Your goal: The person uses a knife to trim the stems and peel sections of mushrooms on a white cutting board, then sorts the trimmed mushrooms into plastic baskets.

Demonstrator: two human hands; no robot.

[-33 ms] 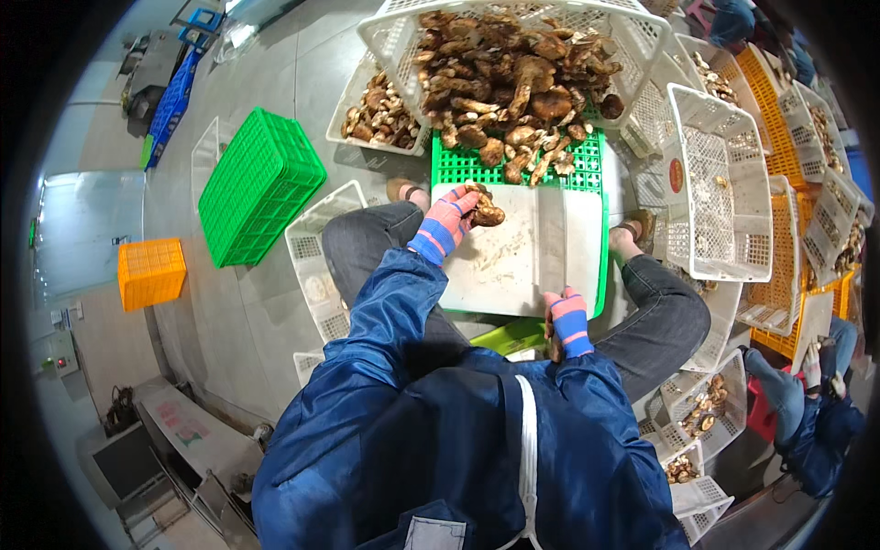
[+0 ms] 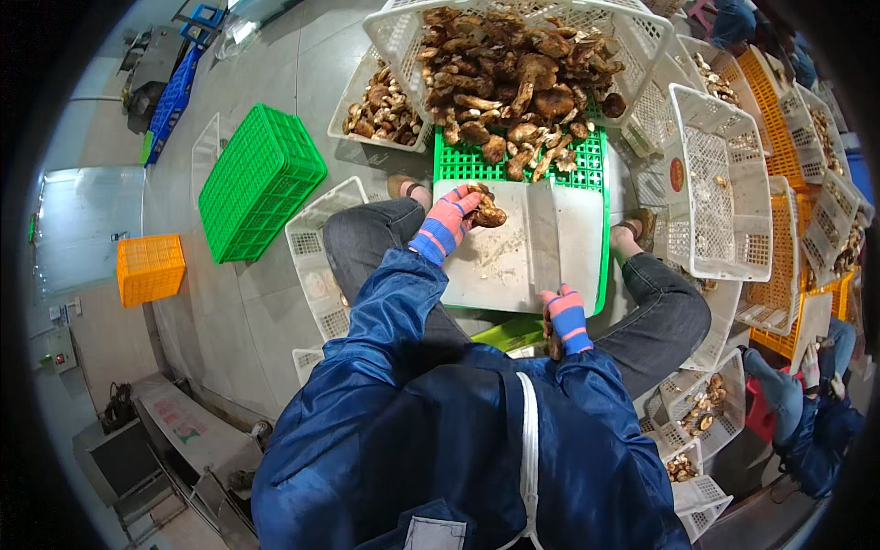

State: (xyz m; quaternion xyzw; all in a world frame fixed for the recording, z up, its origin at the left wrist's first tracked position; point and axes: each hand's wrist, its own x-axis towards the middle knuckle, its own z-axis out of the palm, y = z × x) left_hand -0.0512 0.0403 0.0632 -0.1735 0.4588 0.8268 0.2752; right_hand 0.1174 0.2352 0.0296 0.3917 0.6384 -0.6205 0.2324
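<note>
Over the left part of a white cutting board (image 2: pixel 495 275), my left hand (image 2: pixel 446 223), in a pink and blue striped glove, is closed on a brown mushroom (image 2: pixel 488 214). My right hand (image 2: pixel 566 319), gloved alike, grips a knife at the board's near edge. The knife's broad grey blade (image 2: pixel 544 238) points away from me across the board, apart from the mushroom. Dirt crumbs lie on the board, which rests on a green crate (image 2: pixel 598 170). Just beyond, a heap of brown mushrooms (image 2: pixel 527 82) spills from a tipped white basket (image 2: pixel 646 46).
A white basket of mushrooms (image 2: pixel 380 110) stands at the far left of the board. Further left are an upturned green crate (image 2: pixel 261 183) and an orange crate (image 2: pixel 150 270). White baskets (image 2: pixel 720 183) crowd the right side, where another person (image 2: pixel 811 422) sits.
The knife blade has shifted slightly to the left over the board. My left hand and its mushroom have hardly moved.
</note>
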